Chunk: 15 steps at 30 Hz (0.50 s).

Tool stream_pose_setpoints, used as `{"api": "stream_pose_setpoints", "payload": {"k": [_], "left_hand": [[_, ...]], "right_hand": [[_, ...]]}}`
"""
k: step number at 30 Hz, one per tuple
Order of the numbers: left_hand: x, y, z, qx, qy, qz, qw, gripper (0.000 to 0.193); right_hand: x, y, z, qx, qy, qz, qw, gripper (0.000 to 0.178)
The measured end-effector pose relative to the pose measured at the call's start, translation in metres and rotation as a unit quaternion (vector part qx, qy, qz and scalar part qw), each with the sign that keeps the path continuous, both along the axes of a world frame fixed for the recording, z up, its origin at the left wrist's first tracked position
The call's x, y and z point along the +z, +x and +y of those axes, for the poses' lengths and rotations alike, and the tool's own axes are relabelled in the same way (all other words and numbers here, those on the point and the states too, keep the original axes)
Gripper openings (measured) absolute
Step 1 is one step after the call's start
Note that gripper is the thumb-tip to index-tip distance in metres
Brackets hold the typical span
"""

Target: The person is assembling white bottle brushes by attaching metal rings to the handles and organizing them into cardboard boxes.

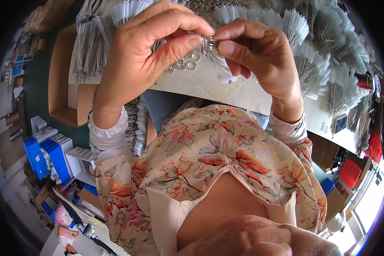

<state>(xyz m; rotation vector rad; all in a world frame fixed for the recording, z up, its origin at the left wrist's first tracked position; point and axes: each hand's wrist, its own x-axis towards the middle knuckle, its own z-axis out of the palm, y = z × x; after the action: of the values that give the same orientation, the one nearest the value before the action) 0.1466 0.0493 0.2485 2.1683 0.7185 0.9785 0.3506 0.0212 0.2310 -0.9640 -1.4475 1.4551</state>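
My left hand [151, 49] and my right hand [260, 53] meet above the table, thumbs and forefingers almost touching. Between their fingertips is a small bunch of thin wire brushes, whose silvery looped ends [210, 44] show in the gap. Thin wires and a bit of white bristle hang below, partly behind my right fingers. Both hands are closed in a pinch; whether a separate ring is among the loops, I cannot tell. Loose metal rings [191, 65] lie on the table just under my left thumb.
Piles of white-bristled wire brushes [313, 64] cover the far and right side of the pale table [183, 85]. More wire bundles [94, 51] lie at left, beside an open cardboard box [64, 100]. A phone-like dark object [340, 124] rests near the right edge. Another person [66, 230] is at lower left.
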Motion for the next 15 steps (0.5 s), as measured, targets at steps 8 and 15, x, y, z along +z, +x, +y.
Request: {"api": "stream_pose_setpoints", "payload": {"k": [8,15], "left_hand": [[-0.013,-0.011,-0.018,-0.015,-0.354,-0.173,0.919,0.018],[-0.005,-0.043,-0.04,0.037,-0.363,-0.152,0.919,0.016]], "right_hand": [[-0.016,-0.008,-0.001,0.034,0.006,0.039,0.999,0.015],[-0.013,-0.036,0.0,0.095,0.02,0.043,0.994,0.013]]}}
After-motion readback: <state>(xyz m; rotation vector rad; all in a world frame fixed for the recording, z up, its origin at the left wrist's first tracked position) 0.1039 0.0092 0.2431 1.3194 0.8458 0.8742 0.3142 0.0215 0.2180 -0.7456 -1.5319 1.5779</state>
